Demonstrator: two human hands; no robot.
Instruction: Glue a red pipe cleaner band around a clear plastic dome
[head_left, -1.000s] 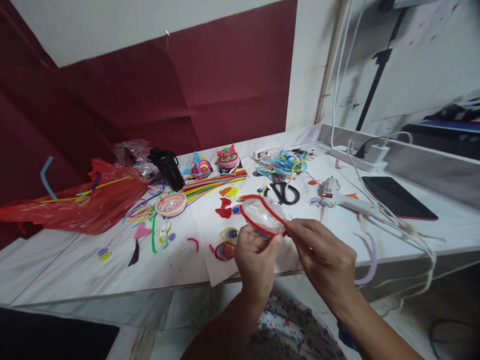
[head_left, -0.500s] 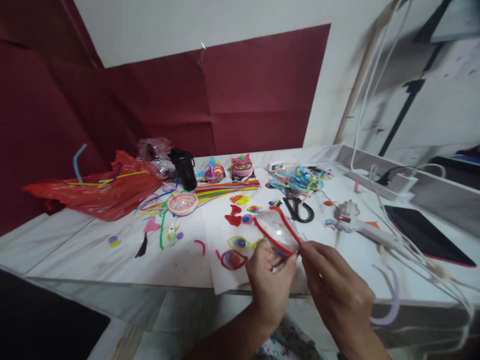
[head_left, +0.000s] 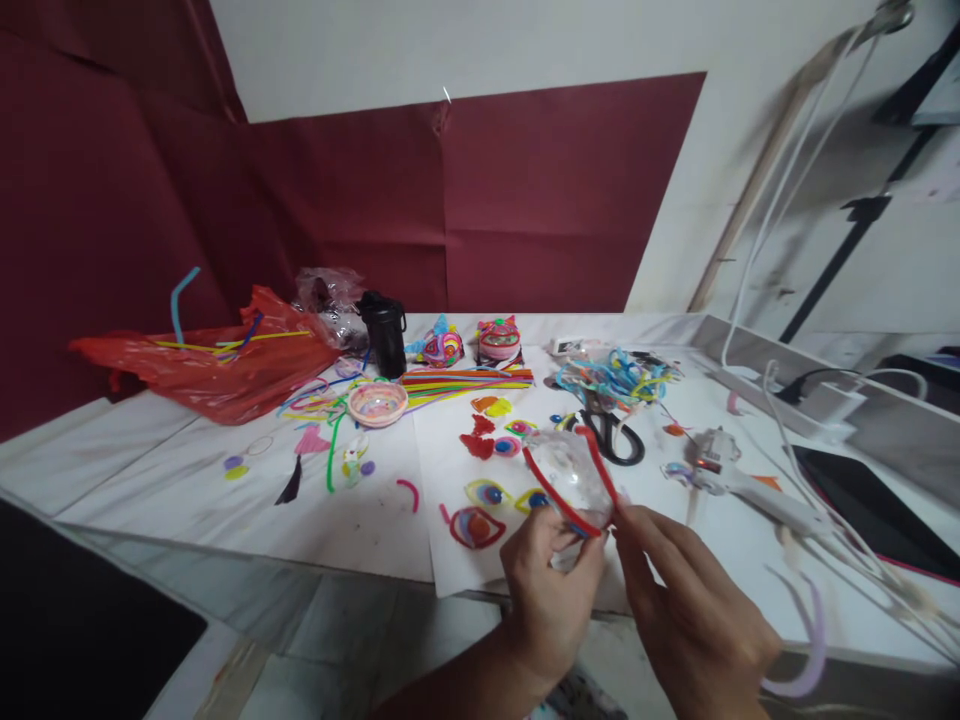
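Observation:
A clear rounded plastic piece (head_left: pixel 571 474) hangs over the front of the table, with a red fuzzy strip (head_left: pixel 550 487) running along its edges. My left hand (head_left: pixel 553 590) grips its lower left end between thumb and fingers. My right hand (head_left: pixel 686 600) pinches the red strip at the lower right corner, close to my left fingertips. Below and to the left, a red-rimmed eye shape (head_left: pixel 477 527) lies on white paper (head_left: pixel 454 572). Beside it is a yellow-rimmed eye shape (head_left: pixel 489 493). Black-handled scissors (head_left: pixel 628 444) rest just behind the plastic piece.
A glue gun (head_left: pixel 765 492) and black tablet (head_left: pixel 877 505) lie at the right, with white cables around them. Further back are a pink bowl (head_left: pixel 377 404), coloured strips (head_left: pixel 465 380), a black bottle (head_left: pixel 385 335), two decorated figures and a red bag (head_left: pixel 217 375).
The whole view has shifted, so the table items appear further left. Both hands still hold the plastic piece; its red strip on the right stands slightly further from the clear part.

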